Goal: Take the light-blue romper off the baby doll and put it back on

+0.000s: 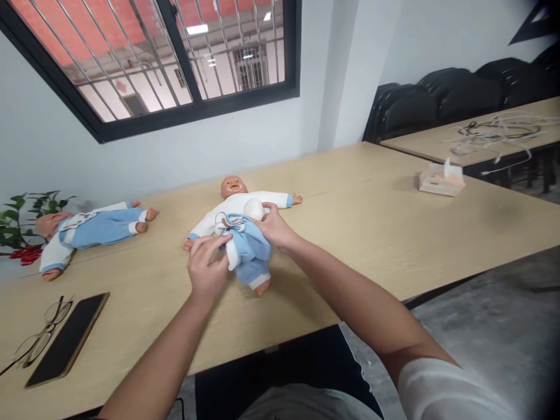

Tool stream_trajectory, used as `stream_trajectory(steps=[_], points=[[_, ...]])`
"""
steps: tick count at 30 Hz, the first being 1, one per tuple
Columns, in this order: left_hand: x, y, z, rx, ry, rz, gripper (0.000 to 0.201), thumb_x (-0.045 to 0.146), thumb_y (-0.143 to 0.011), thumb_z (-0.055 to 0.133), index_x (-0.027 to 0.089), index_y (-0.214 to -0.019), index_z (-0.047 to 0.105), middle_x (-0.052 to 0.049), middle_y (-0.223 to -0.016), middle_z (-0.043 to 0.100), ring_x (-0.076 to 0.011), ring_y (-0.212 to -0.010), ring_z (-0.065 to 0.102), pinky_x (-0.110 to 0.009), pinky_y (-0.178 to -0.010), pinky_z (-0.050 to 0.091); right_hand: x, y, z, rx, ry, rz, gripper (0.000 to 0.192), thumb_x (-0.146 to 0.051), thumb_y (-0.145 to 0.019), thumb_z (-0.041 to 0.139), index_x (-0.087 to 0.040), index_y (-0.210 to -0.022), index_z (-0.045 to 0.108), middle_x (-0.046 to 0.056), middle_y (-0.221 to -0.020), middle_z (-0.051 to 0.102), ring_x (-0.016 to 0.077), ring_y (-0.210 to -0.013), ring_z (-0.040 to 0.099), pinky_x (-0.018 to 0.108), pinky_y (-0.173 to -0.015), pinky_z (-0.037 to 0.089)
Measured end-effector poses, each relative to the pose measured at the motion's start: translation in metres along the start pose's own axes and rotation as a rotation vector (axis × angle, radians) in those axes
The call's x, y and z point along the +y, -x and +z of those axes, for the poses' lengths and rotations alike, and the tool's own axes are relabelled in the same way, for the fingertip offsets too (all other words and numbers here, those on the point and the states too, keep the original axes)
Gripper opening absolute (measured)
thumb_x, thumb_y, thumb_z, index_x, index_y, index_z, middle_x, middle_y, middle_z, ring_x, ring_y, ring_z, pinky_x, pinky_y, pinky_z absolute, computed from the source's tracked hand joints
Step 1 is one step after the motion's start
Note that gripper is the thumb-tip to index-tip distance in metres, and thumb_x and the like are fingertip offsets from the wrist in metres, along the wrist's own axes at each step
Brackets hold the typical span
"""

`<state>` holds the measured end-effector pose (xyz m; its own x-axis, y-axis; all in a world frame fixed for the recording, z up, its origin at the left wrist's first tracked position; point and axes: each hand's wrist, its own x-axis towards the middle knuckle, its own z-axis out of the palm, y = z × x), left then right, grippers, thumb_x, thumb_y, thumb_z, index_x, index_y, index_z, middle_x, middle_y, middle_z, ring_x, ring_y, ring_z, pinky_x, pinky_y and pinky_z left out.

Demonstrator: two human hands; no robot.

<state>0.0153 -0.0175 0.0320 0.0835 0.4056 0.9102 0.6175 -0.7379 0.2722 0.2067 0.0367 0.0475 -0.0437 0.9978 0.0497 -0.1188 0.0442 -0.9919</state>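
A baby doll in a white top with blue cuffs lies on its back on the table, head away from me and arms spread. Light blue trousers are bunched around its lower body, and one bare foot pokes out of a white cuff towards me. At the left side of the bunched cloth, my left hand pinches the trousers near a white edge. My right hand is closed on their right side, against a rounded white part of the doll. The other foot is not visible.
A second doll in blue and white lies at the left, near a potted plant. Glasses and a black phone rest at front left. A tissue box stands at right; cables lie on another table.
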Motion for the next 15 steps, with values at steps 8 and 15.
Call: stream_trajectory(steps=[8,15], points=[[0.000,-0.001,0.002,-0.109,-0.097,-0.133,0.054,0.018,-0.080,0.072,0.023,-0.133,0.064,-0.006,-0.111,0.071,-0.0234,-0.096,0.064,-0.038,-0.090,0.052,-0.006,0.004,-0.002,-0.072,-0.181,0.059,0.073,-0.040,-0.083,0.082,-0.024,-0.135,0.033,0.011,-0.121,0.068,0.0257,-0.111,0.070,0.041,-0.095,0.061],[0.000,-0.003,0.000,-0.158,-0.043,-0.265,0.053,0.022,-0.079,0.071,0.020,-0.132,0.063,-0.008,-0.114,0.069,-0.0241,-0.098,0.064,-0.038,-0.088,0.051,-0.011,0.003,-0.008,-0.123,-0.305,0.106,0.068,-0.031,-0.082,0.083,-0.026,-0.132,0.037,0.006,-0.114,0.068,0.0207,-0.101,0.071,0.034,-0.088,0.063]])
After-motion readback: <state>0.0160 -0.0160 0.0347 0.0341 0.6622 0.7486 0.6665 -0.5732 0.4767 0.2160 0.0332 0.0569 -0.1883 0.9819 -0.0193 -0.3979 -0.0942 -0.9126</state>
